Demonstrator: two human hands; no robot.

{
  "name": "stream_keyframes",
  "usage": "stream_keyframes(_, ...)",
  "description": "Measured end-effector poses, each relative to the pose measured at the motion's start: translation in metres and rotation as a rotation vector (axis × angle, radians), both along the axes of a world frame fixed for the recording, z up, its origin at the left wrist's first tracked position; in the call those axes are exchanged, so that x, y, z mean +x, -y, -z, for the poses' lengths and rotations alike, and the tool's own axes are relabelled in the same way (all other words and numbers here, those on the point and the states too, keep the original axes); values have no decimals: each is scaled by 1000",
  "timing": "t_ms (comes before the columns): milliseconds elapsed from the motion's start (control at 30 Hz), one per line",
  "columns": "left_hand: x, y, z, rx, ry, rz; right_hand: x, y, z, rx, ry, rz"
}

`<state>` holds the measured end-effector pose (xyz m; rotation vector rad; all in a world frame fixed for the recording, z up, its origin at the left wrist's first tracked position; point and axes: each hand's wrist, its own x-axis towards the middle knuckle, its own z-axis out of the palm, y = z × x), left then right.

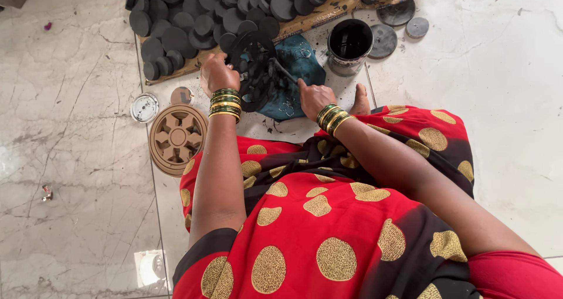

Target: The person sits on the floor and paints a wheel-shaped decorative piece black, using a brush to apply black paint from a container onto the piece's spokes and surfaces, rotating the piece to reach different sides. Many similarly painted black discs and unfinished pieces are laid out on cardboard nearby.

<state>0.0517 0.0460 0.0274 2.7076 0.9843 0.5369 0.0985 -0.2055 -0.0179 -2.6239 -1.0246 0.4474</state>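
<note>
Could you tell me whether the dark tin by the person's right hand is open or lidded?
Open: the tin stands upright with no lid, its round mouth showing a black inside.

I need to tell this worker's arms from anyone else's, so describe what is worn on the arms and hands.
Both forearms are bare, with no sleeves reaching them. Each wrist carries a stack of green and gold bangles: one stack at the left hand, bangles, another at the right hand. No gloves show. Any rings are too small to tell.

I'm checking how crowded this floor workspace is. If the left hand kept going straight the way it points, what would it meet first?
Probably the board stacked with black discs, just beyond the left hand; depth is hard to judge.
</note>
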Motion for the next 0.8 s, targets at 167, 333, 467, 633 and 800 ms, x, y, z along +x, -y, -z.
stream_keyframes(167,-1,-2,-4,-50,-21,-20,-1,-3,11,-102,50,-111)
stream_keyframes(333,-3,1,-5,0,1,-7,8,-4,11,-28,260,-89)
stream_keyframes(467,0,0,-7,-45,-12,-36,3,-5,10,-84,-28,-69)
stream_keyframes(633,0,-6,-7,-13,-39,-37,6,-2,11,-23,-35,76)
stream_keyframes(800,-2,-10,-3,-3,-38,-30,4,-4,22,106,-6,118)
